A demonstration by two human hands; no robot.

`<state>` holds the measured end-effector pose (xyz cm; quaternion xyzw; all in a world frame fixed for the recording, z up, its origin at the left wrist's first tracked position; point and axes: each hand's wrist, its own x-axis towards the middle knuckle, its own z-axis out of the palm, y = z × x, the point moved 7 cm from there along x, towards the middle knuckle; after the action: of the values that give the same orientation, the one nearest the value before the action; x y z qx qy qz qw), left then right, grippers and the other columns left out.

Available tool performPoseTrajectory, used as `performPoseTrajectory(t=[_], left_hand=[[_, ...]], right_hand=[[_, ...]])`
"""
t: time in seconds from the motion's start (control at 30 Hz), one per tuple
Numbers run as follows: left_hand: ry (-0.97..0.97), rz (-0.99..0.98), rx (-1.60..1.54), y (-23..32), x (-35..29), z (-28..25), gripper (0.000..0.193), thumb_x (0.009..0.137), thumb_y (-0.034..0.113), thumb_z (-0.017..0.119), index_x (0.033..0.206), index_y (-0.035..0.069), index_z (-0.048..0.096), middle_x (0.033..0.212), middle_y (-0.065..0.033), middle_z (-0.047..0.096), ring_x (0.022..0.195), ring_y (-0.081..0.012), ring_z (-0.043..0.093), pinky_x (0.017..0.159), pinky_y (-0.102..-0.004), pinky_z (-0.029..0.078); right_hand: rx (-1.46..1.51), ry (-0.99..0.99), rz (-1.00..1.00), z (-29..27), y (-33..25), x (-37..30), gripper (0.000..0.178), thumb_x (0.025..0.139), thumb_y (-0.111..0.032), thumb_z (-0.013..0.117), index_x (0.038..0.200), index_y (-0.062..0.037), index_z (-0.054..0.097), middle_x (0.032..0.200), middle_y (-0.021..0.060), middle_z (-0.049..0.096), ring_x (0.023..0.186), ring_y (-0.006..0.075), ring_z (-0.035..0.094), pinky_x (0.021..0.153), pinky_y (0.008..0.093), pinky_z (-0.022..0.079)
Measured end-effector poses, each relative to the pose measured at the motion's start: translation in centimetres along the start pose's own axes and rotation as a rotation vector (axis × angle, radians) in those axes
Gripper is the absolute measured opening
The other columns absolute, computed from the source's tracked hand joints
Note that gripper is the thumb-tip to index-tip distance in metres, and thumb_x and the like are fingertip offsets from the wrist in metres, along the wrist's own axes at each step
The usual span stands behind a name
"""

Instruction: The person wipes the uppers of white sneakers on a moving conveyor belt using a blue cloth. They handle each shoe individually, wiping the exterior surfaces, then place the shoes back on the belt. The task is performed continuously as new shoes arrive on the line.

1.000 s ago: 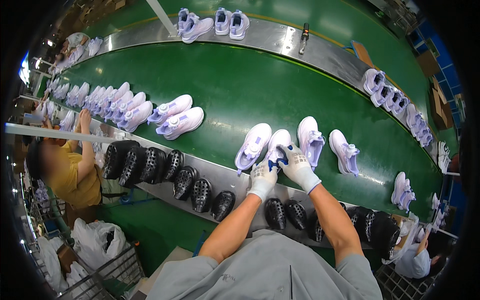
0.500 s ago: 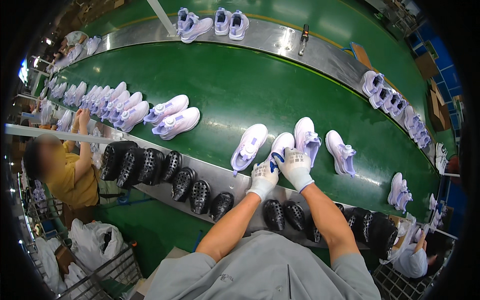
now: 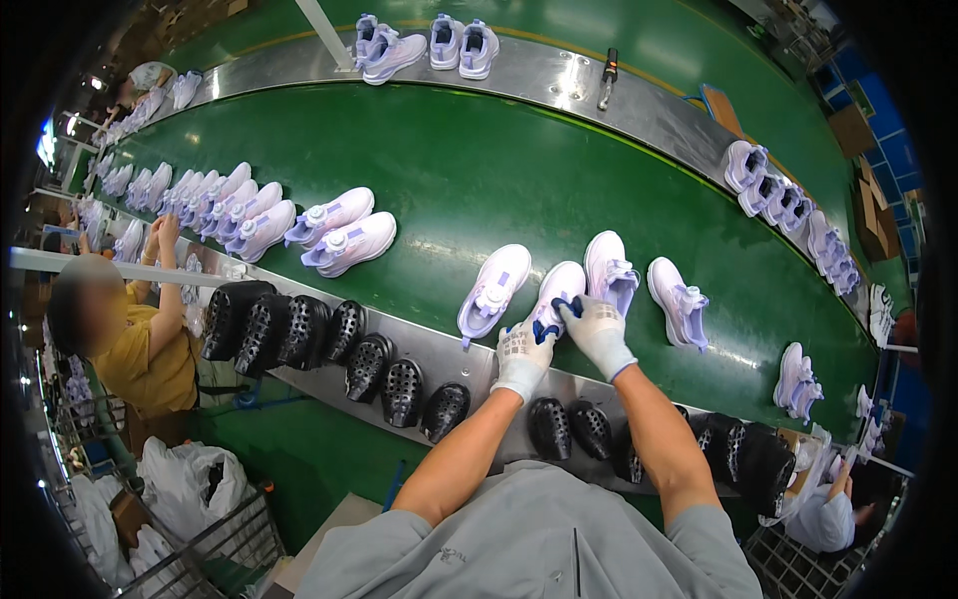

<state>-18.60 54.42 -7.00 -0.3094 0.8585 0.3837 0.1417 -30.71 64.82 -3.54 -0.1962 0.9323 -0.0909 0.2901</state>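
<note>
Directly in front of me, a white and lavender sneaker [image 3: 560, 289] lies on the green conveyor belt, its toe pointing away. My left hand [image 3: 525, 357], in a white glove with blue fingertips, is closed on the near end of this shoe. My right hand [image 3: 597, 331], gloved the same way, has its thumb and fingers bent together at the shoe's opening. Both hands cover the collar, so what the fingertips pinch is hidden. A matching sneaker [image 3: 495, 288] lies to the left; another sneaker [image 3: 610, 268] is just beyond my right hand, and one more sneaker [image 3: 679, 302] lies farther right.
Black perforated shoe lasts [image 3: 371, 365] line the near metal ledge [image 3: 329, 384]. More sneakers [image 3: 261, 232] sit along the belt at left. A black-handled tool [image 3: 608, 78] rests on the far ledge. A person in yellow [image 3: 150, 344] works at left; a wire cart [image 3: 230, 534] stands lower left.
My right hand has shifted slightly right, its fingertips drawing apart from the left ones. My left hand stays nearly in place. The shoes on the belt have edged slightly left.
</note>
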Motion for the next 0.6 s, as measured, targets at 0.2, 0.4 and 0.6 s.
performPoseTrajectory(t=[0.2, 0.4, 0.6], left_hand=[[0.047, -0.034, 0.052, -1.0, 0.8, 1.1, 0.038, 0.092, 0.041, 0.065, 0.106, 0.007, 0.075, 0.107, -0.0177, 0.074, 0.107, -0.0364, 0.067, 0.100, -0.0489, 0.045], [-0.048, 0.018, 0.106, -1.0, 1.7, 1.4, 0.035, 0.093, 0.036, 0.064, 0.106, 0.005, 0.074, 0.105, -0.0190, 0.074, 0.105, -0.0370, 0.067, 0.100, -0.0499, 0.046], [0.011, 0.066, 0.080, -1.9, 1.8, 1.4, 0.029, 0.097, 0.024, 0.054, 0.109, 0.005, 0.072, 0.107, -0.0207, 0.073, 0.107, -0.0390, 0.067, 0.102, -0.0505, 0.045]], right_hand=[[0.218, 0.006, -0.259, 0.2, -1.0, -1.8, 0.047, 0.091, -0.020, 0.072, 0.135, -0.0084, 0.064, 0.123, 0.0232, 0.064, 0.118, 0.0393, 0.061, 0.102, 0.0468, 0.050], [-0.037, 0.001, -0.333, 0.9, -2.0, 0.0, 0.038, 0.095, -0.034, 0.065, 0.120, -0.0065, 0.068, 0.115, 0.0192, 0.069, 0.108, 0.0345, 0.068, 0.092, 0.0462, 0.054], [-0.220, -0.108, -0.081, -0.8, -6.0, -0.7, 0.043, 0.098, -0.046, 0.059, 0.110, -0.0058, 0.067, 0.103, 0.0171, 0.073, 0.091, 0.0302, 0.075, 0.080, 0.0450, 0.058]])
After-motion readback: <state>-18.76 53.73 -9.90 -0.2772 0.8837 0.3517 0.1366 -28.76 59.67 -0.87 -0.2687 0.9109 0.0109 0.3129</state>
